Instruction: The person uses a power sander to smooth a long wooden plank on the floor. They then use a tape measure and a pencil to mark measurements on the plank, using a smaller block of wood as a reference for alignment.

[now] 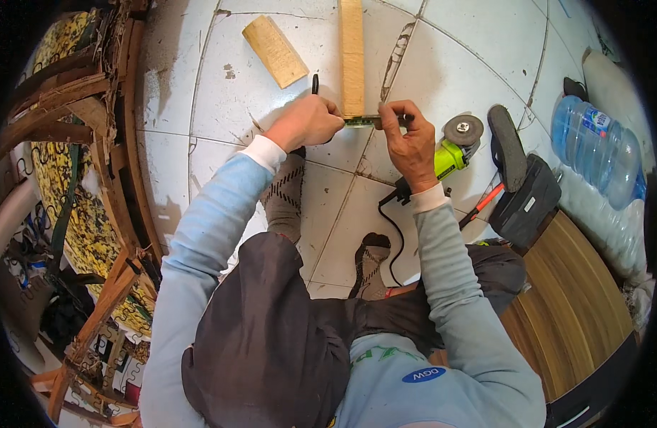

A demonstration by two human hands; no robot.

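A long pale wooden beam (352,59) lies on the tiled floor, its near end between my two hands. Across that end runs a short green-edged strip, likely a tape measure blade (359,122). My left hand (315,120) pinches the strip's left end, and a dark loop, maybe a pen or strap, sticks up behind the fingers. My right hand (408,139) holds the other end, with a dark object partly hidden in its fingers. A short wooden block (275,52) lies apart, to the left of the beam.
Right of my right hand is a green angle grinder (452,155) with a black cord. Farther right are a dark sandal (507,147), an orange-handled tool (482,205), a black case (526,203) and a blue water bottle (598,150). A wooden furniture frame (126,160) with springs stands left.
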